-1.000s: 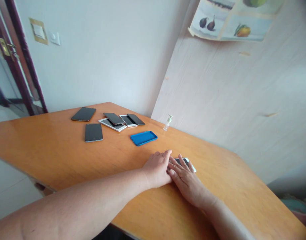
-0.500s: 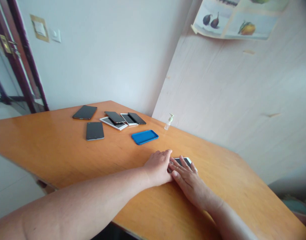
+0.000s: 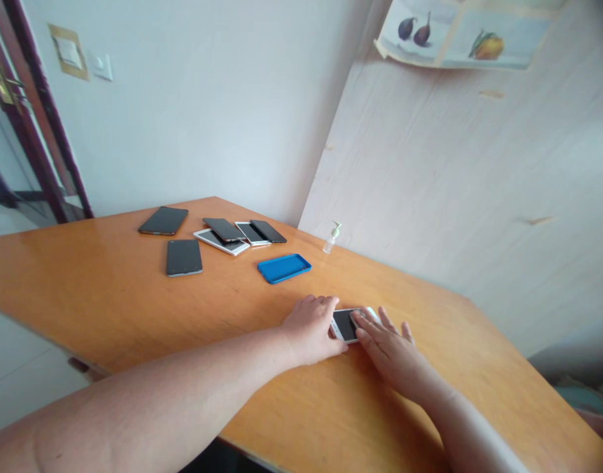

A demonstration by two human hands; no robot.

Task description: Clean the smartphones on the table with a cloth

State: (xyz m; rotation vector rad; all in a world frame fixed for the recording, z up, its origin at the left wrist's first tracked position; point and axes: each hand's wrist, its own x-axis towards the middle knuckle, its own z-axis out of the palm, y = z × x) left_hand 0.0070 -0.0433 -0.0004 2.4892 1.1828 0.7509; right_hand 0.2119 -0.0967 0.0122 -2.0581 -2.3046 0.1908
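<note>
A white smartphone [image 3: 343,323] with a dark screen lies face up on the wooden table. My left hand [image 3: 311,330] holds its left end, thumb at the near edge and fingers at the far edge. Across the right part of the screen lies my right hand [image 3: 387,345], fingers stretched out and the outer ones spread. Something small and pale may be under its fingertips, but I cannot make it out. Beyond the hands lies a blue phone case [image 3: 284,269], hollow side up.
A clear pump bottle [image 3: 330,238] stands near the table's far edge. At the back left lie a black tablet [image 3: 164,221], a dark device [image 3: 184,257] and a cluster of phones, including a white one [image 3: 217,242]. The wooden table [image 3: 223,299] meets a wall behind.
My right hand has slid to the right across the phone, uncovering the left part of its screen. My left hand keeps its place at the phone's left end. The view has shifted slightly.
</note>
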